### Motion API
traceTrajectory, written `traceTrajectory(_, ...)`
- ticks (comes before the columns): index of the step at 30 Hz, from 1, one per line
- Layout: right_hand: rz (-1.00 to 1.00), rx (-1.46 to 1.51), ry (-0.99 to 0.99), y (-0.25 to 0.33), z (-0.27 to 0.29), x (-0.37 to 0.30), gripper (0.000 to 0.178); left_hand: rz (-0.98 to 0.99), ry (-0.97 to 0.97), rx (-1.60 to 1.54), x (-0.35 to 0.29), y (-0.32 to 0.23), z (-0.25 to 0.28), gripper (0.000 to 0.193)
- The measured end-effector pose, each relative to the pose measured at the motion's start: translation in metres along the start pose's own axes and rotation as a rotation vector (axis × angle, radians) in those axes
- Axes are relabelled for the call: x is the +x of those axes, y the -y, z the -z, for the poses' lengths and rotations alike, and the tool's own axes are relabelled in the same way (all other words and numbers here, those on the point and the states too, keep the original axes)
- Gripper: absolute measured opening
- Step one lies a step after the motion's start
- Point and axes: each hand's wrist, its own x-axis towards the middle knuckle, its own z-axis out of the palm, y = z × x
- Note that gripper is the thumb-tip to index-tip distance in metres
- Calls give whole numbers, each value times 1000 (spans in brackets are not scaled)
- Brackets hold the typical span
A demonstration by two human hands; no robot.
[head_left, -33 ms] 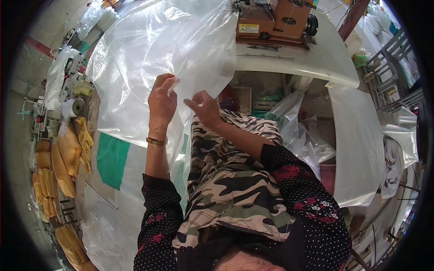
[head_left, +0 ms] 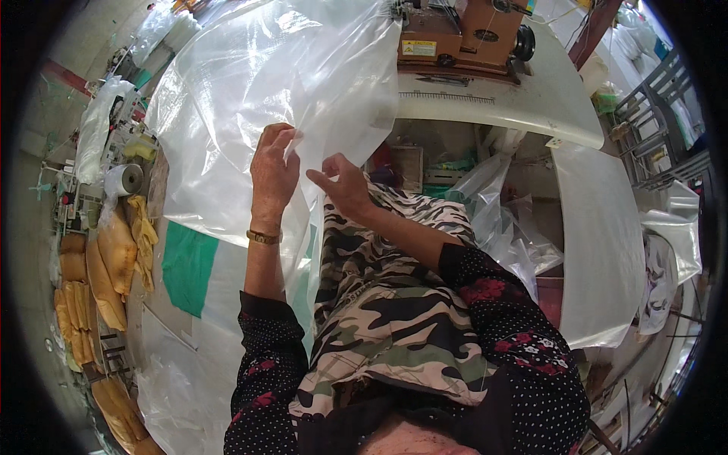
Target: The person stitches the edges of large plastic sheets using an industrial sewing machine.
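Note:
A large sheet of clear plastic film spreads in front of me, its right part reaching the brown sewing machine. Over the film, my left hand has its fingers loosely bent and its thumb apart from them. To its right, my right hand is held in the air, thumb stretched toward the left hand and fingers half curled. A small gap separates the two hands. No film is plainly pinched in either. A camouflage-patterned apron covers my lap below them.
The white machine table carries a ruler strip and small metal tools. A white panel hangs at the right, near a grey metal rack. Clear plastic lies under the table. Yellow-brown bundles and a green patch are at left.

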Motion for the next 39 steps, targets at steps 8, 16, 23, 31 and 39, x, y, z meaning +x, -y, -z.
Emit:
traceTrajectory(8,-102,187,-3,-40,23,-18,33,212,76,-339,2,-20,-18,16)
traceTrajectory(16,-195,85,260,89,125,-65,33,-209,251,-183,-5,-56,-27,13)
traceTrajectory(23,116,-243,202,61,104,-72,15,335,317,-373,-15,-81,-33,17)
traceTrajectory(31,201,-395,367,72,98,-64,16,153,240,-524,-20,-71,-36,11)
traceTrajectory(39,309,-505,441,70,94,-58,16,352,268,-617,-18,-81,-22,12)
